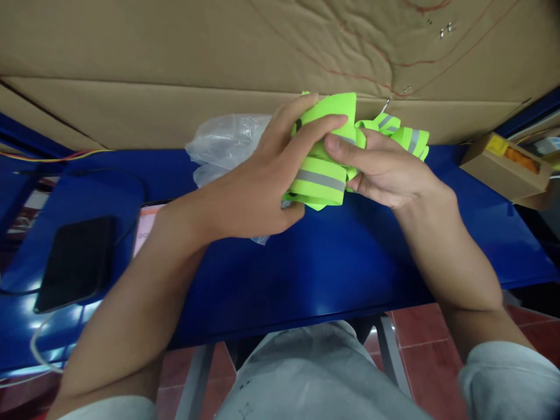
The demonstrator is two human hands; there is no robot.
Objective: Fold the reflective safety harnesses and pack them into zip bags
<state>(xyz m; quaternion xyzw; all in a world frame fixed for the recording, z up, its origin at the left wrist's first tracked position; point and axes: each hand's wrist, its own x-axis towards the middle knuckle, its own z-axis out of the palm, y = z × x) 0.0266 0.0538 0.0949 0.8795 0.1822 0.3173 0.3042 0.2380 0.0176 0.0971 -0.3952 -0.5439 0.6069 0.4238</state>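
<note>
A bundle of neon yellow-green straps [321,179] with grey reflective stripes is held up between both hands over the blue table. My left hand [271,166] wraps round the left side of the bundle, its fingers bent over the top. From the right, my right hand [385,166] grips the bundle, with the thumb pressed on its front. More loops of the same strap [411,140] stick out behind my right hand, near a small metal hook. Behind my left hand lies a crumpled clear plastic bag [227,143].
On the blue table [315,274], a black device [76,262] and a phone with a lit screen [146,224] lie at the left, among cables. A cardboard box [503,172] with orange contents stands at the right. Brown paper covers the back panel [175,52].
</note>
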